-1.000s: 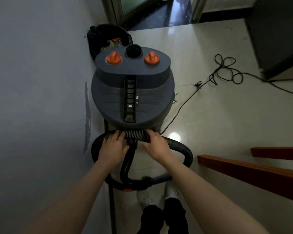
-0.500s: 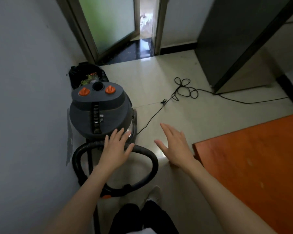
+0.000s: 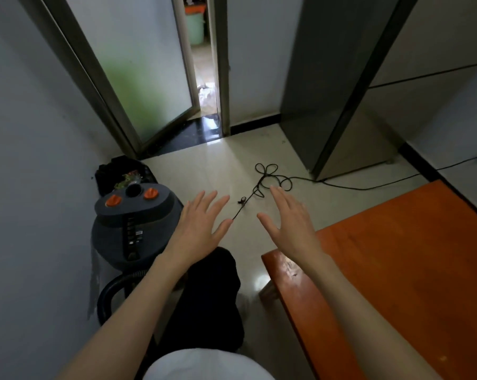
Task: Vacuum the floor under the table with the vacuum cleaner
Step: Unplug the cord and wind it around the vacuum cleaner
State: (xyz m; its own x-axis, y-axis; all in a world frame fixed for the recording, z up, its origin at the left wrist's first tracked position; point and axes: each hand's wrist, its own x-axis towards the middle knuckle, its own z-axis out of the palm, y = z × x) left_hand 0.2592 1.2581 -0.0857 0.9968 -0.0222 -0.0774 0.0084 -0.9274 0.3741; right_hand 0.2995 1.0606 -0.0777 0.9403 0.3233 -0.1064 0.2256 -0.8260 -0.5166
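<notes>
My left hand (image 3: 197,229) and right hand (image 3: 289,223) hover spread wide, each grip empty; the vacuum cleaner (image 3: 133,229) stands on the floor against the left wall, left of the table (image 3: 396,270). Likely heavy (rigid drum), so I'd take its bendy hose (image 3: 114,292)

This looks like a plain room in a home or small office. The glossy cream tiled floor (image 3: 204,171) runs to a frosted glass door in a grey metal frame (image 3: 149,78) standing ajar. A tall dark grey cabinet (image 3: 336,78) stands against the wall, near an orange-brown wooden table (image 3: 410,270).
</notes>
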